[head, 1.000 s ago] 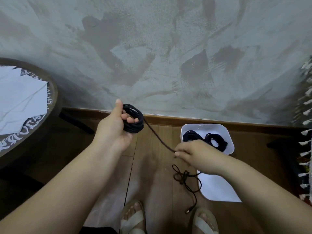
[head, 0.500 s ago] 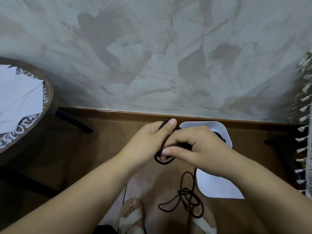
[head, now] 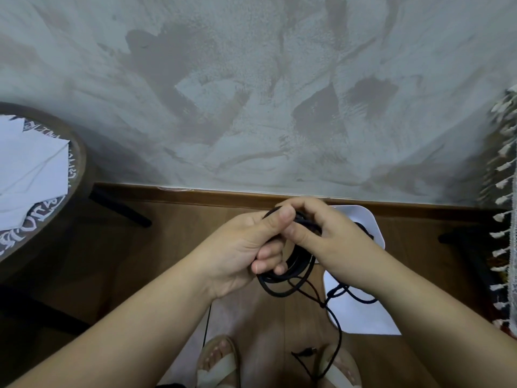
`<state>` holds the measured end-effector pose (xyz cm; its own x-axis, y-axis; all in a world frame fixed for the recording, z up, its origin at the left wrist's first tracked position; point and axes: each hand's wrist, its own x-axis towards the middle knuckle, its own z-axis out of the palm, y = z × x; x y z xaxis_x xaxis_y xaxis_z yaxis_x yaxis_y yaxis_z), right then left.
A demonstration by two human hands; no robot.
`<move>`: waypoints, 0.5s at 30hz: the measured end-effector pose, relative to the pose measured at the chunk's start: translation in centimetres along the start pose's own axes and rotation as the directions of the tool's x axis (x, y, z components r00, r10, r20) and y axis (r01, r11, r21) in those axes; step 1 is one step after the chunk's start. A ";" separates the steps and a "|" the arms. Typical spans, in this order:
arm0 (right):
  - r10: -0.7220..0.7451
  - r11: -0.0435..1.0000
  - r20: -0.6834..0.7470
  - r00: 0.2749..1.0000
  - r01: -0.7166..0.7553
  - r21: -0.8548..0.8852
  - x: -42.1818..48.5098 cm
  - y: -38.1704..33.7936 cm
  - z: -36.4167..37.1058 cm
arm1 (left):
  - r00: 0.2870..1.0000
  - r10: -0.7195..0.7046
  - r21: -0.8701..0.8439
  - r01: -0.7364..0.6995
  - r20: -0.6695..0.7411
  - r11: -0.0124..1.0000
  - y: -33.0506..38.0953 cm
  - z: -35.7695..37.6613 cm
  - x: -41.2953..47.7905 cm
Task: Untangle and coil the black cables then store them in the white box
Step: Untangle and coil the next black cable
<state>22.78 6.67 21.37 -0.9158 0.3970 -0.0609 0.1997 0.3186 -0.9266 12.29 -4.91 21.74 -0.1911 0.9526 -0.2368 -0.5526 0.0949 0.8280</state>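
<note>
White box point(head: 370, 221) sits on the floor just beyond the right hand point(head: 338, 245), partly hidden by it. The left hand point(head: 240, 247) fingers curl round the black cable coil point(head: 300, 263), and the right fingers pinch its top strands. Below the fingers, the loose tail point(head: 340, 336) hangs down, its plug point(head: 307, 352) near the sandals point(head: 221, 365).

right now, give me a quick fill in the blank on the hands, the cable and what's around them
1. The left hand and the right hand both grip a coil of cable whose colour is ___.
2. The white box stands behind the right hand on the wooden ___.
3. On the round table at the left lies white ___.

Missing words: black; floor; paper.
</note>
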 end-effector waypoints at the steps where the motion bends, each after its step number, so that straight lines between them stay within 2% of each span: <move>1: 0.001 1.000 0.043 0.999 -0.002 0.019 0.1 0.2 0.0 | 1.000 -0.004 -0.004 0.004 -0.007 1.000 0.0 0.1 0.0; 4: 0.028 0.994 0.069 0.997 -0.035 0.102 0.3 0.2 0.0 | 0.997 -0.020 0.018 0.022 -0.081 1.000 -0.1 0.3 0.0; 9: 0.054 0.998 -0.037 0.998 -0.052 0.046 0.3 0.2 0.3 | 0.996 -0.008 0.103 0.017 -0.091 0.995 -0.2 0.5 0.2; 15: 0.084 0.984 -0.015 0.996 -0.081 0.156 0.3 0.4 0.6 | 0.988 -0.009 0.036 0.014 -0.154 0.999 -0.3 1.0 0.4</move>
<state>22.35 6.40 20.75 -0.8904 0.4353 -0.1331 0.2164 0.1475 -0.9651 13.22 -4.29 21.97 -0.3091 0.8958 -0.3194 -0.5259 0.1188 0.8422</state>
